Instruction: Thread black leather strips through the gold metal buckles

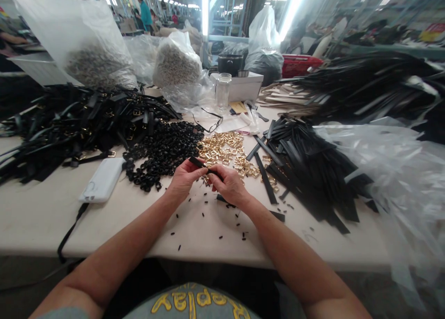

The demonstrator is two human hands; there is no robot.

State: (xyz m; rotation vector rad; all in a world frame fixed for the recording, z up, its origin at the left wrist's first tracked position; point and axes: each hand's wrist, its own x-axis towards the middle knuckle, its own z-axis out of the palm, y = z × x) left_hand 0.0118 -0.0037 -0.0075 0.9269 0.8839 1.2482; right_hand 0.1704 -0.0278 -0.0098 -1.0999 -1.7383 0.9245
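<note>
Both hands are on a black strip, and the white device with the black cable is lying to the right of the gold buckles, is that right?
Not quite. The head view shows the white device with the black cable to the left of the gold buckles. The left hand and right hand are indeed both on a black strip.

Upper right: background workstations [378, 36] blurred. Right edge: black strip pile [365, 78] and clear plastic sheeting [410, 170] cut off. Centre: fingertips of the right hand [227, 182] partly hidden. Bottom edge: shirt lettering [201, 300] cropped. Left edge: seated person's arm [12, 38] truncated.
</note>
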